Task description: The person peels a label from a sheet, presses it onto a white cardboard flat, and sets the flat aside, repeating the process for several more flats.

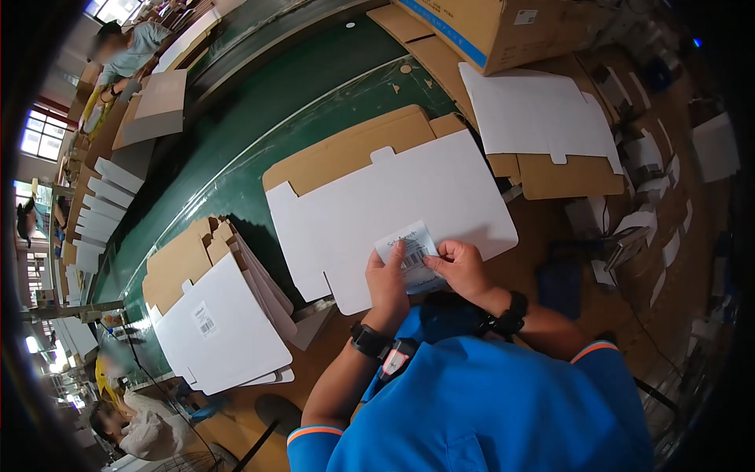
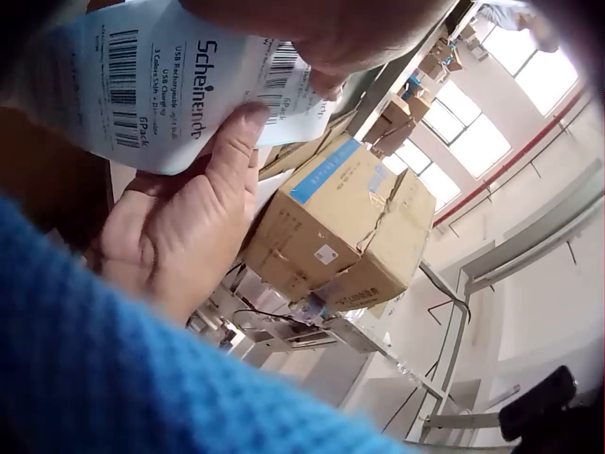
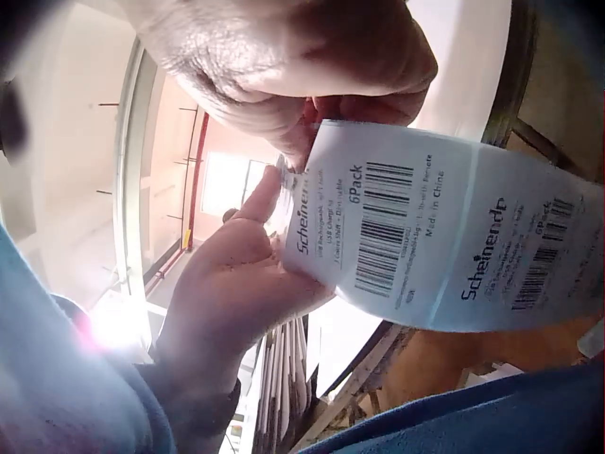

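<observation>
Both hands hold a strip of printed labels (image 1: 414, 256) with barcodes above the near edge of a flat white carton (image 1: 377, 204). The left hand (image 1: 388, 285) pinches its left side, thumb on the printed face. At the right edge, the right hand (image 1: 464, 271) pinches the strip between thumb and curled fingers. In the right wrist view the label strip (image 3: 425, 227) curves away to the right, with the right hand (image 3: 302, 66) above it and the left hand (image 3: 236, 274) beside its end. The left wrist view shows the strip (image 2: 170, 85) across the left palm (image 2: 184, 227).
A stack of folded cartons (image 1: 224, 330), the top one bearing a label (image 1: 204, 318), lies at the left. Another flat carton (image 1: 543, 118) and a large brown box (image 1: 503, 31) are at the upper right. The green surface (image 1: 236, 173) runs behind; two people are at the left.
</observation>
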Demonstrator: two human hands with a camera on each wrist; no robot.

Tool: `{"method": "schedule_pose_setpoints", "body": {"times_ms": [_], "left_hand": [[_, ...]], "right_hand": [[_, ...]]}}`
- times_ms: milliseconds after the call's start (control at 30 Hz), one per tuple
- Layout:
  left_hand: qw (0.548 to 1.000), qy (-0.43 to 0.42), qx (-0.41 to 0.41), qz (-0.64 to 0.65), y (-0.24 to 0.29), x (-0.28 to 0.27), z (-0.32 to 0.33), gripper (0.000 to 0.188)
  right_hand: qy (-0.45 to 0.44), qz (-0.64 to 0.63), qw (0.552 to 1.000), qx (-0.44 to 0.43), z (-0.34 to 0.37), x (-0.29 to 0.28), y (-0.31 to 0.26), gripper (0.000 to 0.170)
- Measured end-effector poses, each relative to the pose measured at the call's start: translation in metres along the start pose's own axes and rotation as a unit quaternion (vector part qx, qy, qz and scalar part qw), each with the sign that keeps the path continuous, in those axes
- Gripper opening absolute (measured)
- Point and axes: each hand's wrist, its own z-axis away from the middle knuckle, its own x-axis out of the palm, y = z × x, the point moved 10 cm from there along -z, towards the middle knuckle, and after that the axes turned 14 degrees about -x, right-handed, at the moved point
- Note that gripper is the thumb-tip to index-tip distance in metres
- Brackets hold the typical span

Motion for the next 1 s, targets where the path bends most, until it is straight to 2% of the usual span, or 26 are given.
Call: {"method": "schedule_pose_setpoints", "body": {"times_ms": [33, 100, 233, 300, 333, 433, 500, 633, 800, 900, 1000], "left_hand": [[1.000, -0.014, 0.001, 0.002, -0.001, 0.000, -0.002, 0.023], [0.999, -0.040, 0.004, 0.007, -0.001, 0.000, -0.005, 0.025], [0.999, -0.028, -0.019, 0.014, -0.005, 0.001, -0.008, 0.023], [0.998, -0.022, -0.046, 0.023, -0.009, 0.003, -0.008, 0.023], [0.999, -0.018, -0.030, -0.006, -0.006, 0.005, -0.007, 0.025], [0.998, -0.018, 0.009, -0.062, 0.000, 0.010, -0.006, 0.029], [0.998, -0.033, 0.024, -0.054, 0.000, 0.009, -0.008, 0.029], [0.999, -0.018, 0.002, -0.049, -0.001, 0.007, -0.014, 0.025], [0.998, 0.001, -0.017, -0.057, -0.001, 0.007, -0.025, 0.025], [0.988, 0.028, -0.003, -0.151, 0.012, 0.011, -0.025, 0.036], [0.991, -0.031, 0.048, -0.119, 0.019, 0.005, -0.040, 0.041]], "right_hand": [[0.000, 0.000, 1.000, -0.004, 0.000, 0.002, 0.001, 0.014], [0.019, -0.079, 0.996, 0.021, 0.003, 0.005, 0.005, 0.014], [0.046, -0.186, 0.977, 0.096, 0.006, 0.008, 0.000, 0.016], [0.035, -0.085, 0.994, 0.061, 0.005, -0.002, 0.006, 0.018], [0.029, -0.035, 0.998, 0.044, 0.004, -0.006, 0.006, 0.019], [0.026, 0.000, 0.999, 0.031, 0.002, -0.008, 0.005, 0.021], [0.036, -0.015, 0.999, 0.030, 0.000, -0.007, 0.006, 0.021], [0.053, -0.087, 0.994, 0.041, -0.002, -0.002, 0.004, 0.021], [0.042, -0.038, 0.998, 0.040, -0.005, -0.004, 0.013, 0.021], [0.057, -0.010, 0.997, 0.044, -0.014, -0.006, 0.008, 0.020], [0.078, -0.044, 0.994, 0.059, -0.039, -0.008, 0.001, 0.019]]}}
